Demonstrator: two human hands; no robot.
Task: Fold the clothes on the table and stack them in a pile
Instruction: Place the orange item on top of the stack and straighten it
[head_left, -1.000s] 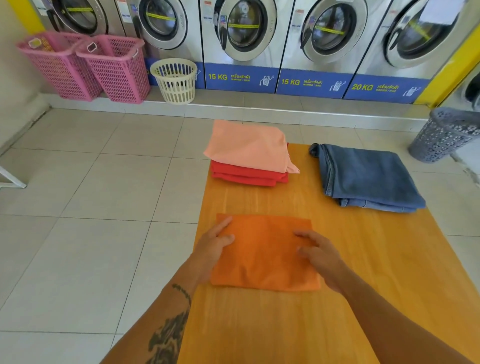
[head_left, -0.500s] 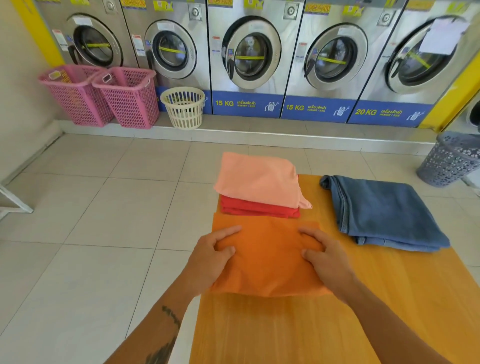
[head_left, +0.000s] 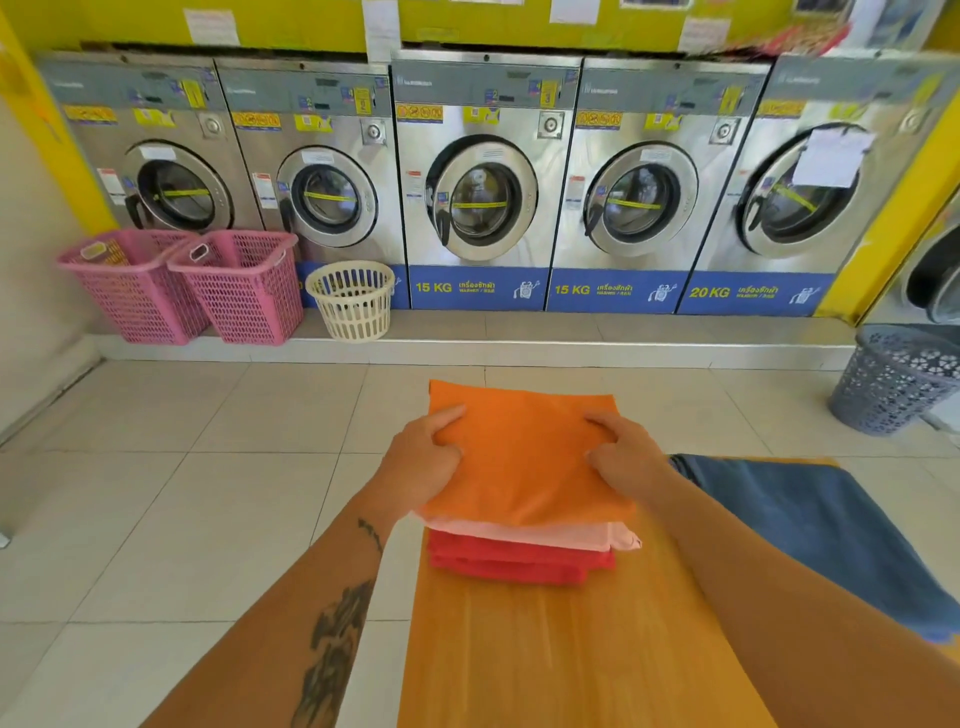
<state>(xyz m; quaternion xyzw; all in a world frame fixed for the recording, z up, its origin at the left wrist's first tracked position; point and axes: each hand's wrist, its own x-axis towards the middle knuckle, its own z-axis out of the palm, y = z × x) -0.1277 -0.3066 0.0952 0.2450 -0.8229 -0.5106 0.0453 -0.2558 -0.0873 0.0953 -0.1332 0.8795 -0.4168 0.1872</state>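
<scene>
A folded orange cloth (head_left: 524, 457) is held over the pile at the far end of the wooden table (head_left: 571, 649). My left hand (head_left: 423, 460) grips its left edge and my right hand (head_left: 621, 457) grips its right edge. Under it lie a folded pale pink garment (head_left: 561, 535) and a folded red garment (head_left: 514, 564), whose near edges show. Whether the orange cloth rests on the pink one I cannot tell. Folded blue jeans (head_left: 810, 525) lie to the right on the table.
A row of washing machines (head_left: 483, 182) lines the far wall. Two pink baskets (head_left: 239, 286) and a cream basket (head_left: 353, 299) stand on the ledge at the left. A grey basket (head_left: 893, 379) stands at the right. Tiled floor lies left of the table.
Both hands have carried the orange cloth away from me, from the near part of the table to over the pink and red pile. The camera has tilted up.
</scene>
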